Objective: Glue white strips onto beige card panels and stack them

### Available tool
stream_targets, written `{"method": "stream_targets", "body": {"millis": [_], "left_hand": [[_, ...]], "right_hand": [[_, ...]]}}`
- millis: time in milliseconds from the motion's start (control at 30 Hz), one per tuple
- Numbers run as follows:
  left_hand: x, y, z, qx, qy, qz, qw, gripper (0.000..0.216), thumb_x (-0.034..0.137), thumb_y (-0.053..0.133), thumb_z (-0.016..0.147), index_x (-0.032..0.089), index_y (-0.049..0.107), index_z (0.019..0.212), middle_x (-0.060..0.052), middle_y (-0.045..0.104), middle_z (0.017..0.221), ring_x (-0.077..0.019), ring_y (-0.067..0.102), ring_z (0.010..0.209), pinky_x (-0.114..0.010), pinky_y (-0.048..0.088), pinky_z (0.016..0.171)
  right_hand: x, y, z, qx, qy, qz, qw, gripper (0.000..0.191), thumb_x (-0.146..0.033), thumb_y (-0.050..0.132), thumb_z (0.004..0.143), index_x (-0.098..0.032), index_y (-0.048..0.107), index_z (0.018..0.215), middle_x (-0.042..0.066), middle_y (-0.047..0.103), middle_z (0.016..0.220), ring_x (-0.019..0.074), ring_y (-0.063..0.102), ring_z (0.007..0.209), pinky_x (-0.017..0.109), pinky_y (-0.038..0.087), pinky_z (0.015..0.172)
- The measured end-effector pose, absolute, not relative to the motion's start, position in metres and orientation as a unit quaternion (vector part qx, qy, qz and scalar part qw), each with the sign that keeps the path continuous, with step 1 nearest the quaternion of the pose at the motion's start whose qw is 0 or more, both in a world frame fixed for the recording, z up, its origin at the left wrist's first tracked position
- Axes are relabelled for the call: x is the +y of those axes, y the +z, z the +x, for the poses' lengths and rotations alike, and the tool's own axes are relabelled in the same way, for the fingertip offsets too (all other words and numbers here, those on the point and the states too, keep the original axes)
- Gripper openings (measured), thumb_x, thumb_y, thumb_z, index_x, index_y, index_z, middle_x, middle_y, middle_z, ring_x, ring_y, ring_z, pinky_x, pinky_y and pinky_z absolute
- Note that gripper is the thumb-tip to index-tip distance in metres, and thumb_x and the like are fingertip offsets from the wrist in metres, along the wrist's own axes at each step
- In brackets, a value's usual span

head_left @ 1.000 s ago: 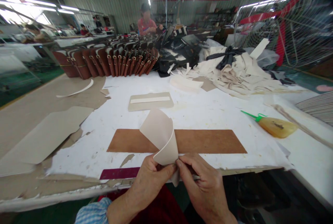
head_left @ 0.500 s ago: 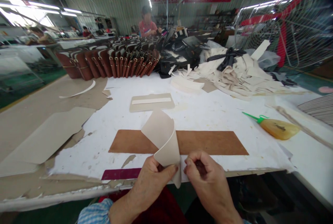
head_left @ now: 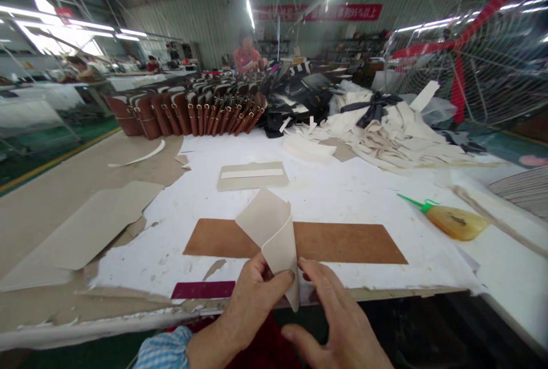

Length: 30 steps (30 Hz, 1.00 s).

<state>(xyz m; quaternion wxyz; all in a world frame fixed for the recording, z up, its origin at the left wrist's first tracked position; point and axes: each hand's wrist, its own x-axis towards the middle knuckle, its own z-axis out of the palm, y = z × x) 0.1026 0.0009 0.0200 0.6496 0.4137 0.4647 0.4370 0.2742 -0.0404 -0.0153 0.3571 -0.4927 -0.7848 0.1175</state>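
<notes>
A folded-over cream sheet [head_left: 278, 237], thin and bendy, is pinched between the thumb and fingers of my left hand [head_left: 257, 297] at the table's front edge. My right hand [head_left: 336, 312] is beside the sheet's right edge, thumb spread away from the fingers, fingertips at or close to that edge; whether they touch it I cannot tell. Behind the sheet a long brown leather strip [head_left: 351, 241] lies flat, its middle partly covered. A dark magenta strip [head_left: 203, 290] lies left of my left hand. Farther back is a beige panel [head_left: 252, 182] with a pale strip across it.
A bottle of amber liquid [head_left: 458, 222] with a green nozzle lies at right. Brown bags [head_left: 205, 109] stand in rows at the back left. Black pieces [head_left: 299, 95] and cream scraps [head_left: 398, 135] are heaped behind. A large fan [head_left: 460, 43] stands at back right; a person [head_left: 247, 56] is beyond.
My right hand has gone from a closed pinch to spread fingers, its thumb dropping away from the sheet. My left hand still holds the sheet, which has tilted slightly. The view has shifted a little.
</notes>
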Motion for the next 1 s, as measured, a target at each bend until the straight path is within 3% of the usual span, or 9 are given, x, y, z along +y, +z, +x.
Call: {"method": "stream_targets", "body": {"millis": [67,167,300,433,500,600,700,867,1000], "left_hand": [[0.000,0.022,0.108,0.472,0.447,0.414,0.638,0.028,0.031,0.078,0.074,0.015,0.070,0.096,-0.003,0.075,0.084,-0.0176,0.065,0.077,-0.027,0.050,0.073],[-0.004,0.028,0.114,0.459,0.457,0.424,0.633,0.025,0.030,0.078,0.074,0.017,0.068,0.093,-0.002,0.072,0.082,-0.0164,0.064,0.077,-0.026,0.050,0.072],[-0.015,0.038,0.104,0.385,0.428,0.543,0.611,0.021,0.034,0.072,0.085,0.019,0.065,0.099,-0.004,0.071,0.090,-0.0174,0.067,0.080,-0.028,0.054,0.072],[-0.025,0.028,0.077,0.380,0.432,0.738,0.353,0.013,0.019,0.063,0.092,0.021,0.066,0.105,-0.008,0.072,0.104,-0.0203,0.069,0.097,-0.032,0.057,0.086],[-0.028,0.015,0.063,0.398,0.413,0.786,0.229,0.023,0.012,0.061,0.091,0.022,0.067,0.110,-0.008,0.072,0.110,-0.0207,0.069,0.104,-0.033,0.058,0.092],[-0.032,-0.004,0.047,0.425,0.372,0.812,0.147,0.028,0.011,0.059,0.092,0.024,0.066,0.116,-0.008,0.073,0.115,-0.0213,0.070,0.106,-0.034,0.060,0.094],[-0.032,-0.010,0.041,0.439,0.346,0.823,0.101,0.027,0.015,0.056,0.096,0.023,0.066,0.119,-0.010,0.072,0.119,-0.0239,0.069,0.110,-0.040,0.060,0.097],[-0.026,-0.002,0.043,0.431,0.331,0.840,0.011,0.026,0.015,0.059,0.096,0.021,0.065,0.121,-0.013,0.070,0.129,-0.0309,0.062,0.127,-0.054,0.057,0.105],[-0.026,-0.006,0.041,0.428,0.298,0.853,0.003,0.029,0.016,0.059,0.096,0.020,0.063,0.125,-0.014,0.070,0.131,-0.0327,0.060,0.130,-0.058,0.057,0.103]], "right_hand": [[-0.035,-0.027,0.260,-0.794,0.079,-0.480,0.365,0.072,-0.026,0.065,0.092,-0.017,0.036,0.156,0.021,0.062,0.145,0.0344,0.064,0.130,0.046,0.061,0.099],[-0.031,-0.035,0.252,-0.767,0.132,-0.473,0.413,0.059,-0.021,0.044,0.102,-0.019,0.032,0.160,0.019,0.064,0.144,0.0280,0.067,0.127,0.042,0.061,0.100],[-0.032,-0.020,0.272,-0.633,0.326,-0.530,0.460,0.041,-0.039,0.045,0.106,-0.021,0.056,0.141,0.011,0.079,0.110,0.0247,0.076,0.097,0.035,0.062,0.086],[-0.025,-0.007,0.311,-0.500,0.487,-0.578,0.423,0.043,-0.059,0.052,0.100,-0.020,0.056,0.119,0.003,0.076,0.079,0.0197,0.070,0.063,0.031,0.057,0.065],[-0.021,-0.007,0.325,-0.498,0.487,-0.618,0.365,0.042,-0.060,0.053,0.097,-0.021,0.053,0.112,0.000,0.072,0.070,0.0174,0.065,0.052,0.029,0.053,0.058],[-0.019,-0.006,0.334,-0.522,0.437,-0.672,0.292,0.033,-0.055,0.052,0.096,-0.023,0.052,0.104,-0.007,0.061,0.053,0.0153,0.056,0.040,0.026,0.045,0.048],[-0.018,0.003,0.335,-0.523,0.441,-0.661,0.308,0.033,-0.055,0.056,0.093,-0.024,0.051,0.102,-0.007,0.060,0.059,0.0129,0.052,0.042,0.022,0.036,0.038],[-0.013,0.016,0.334,-0.466,0.569,-0.566,0.372,0.045,-0.064,0.064,0.088,-0.023,0.050,0.100,-0.006,0.060,0.068,0.0050,0.039,0.041,0.015,0.023,0.035],[-0.013,0.010,0.325,-0.474,0.546,-0.595,0.351,0.044,-0.059,0.061,0.089,-0.021,0.049,0.107,-0.006,0.061,0.067,0.0061,0.042,0.039,0.015,0.024,0.035]]}}
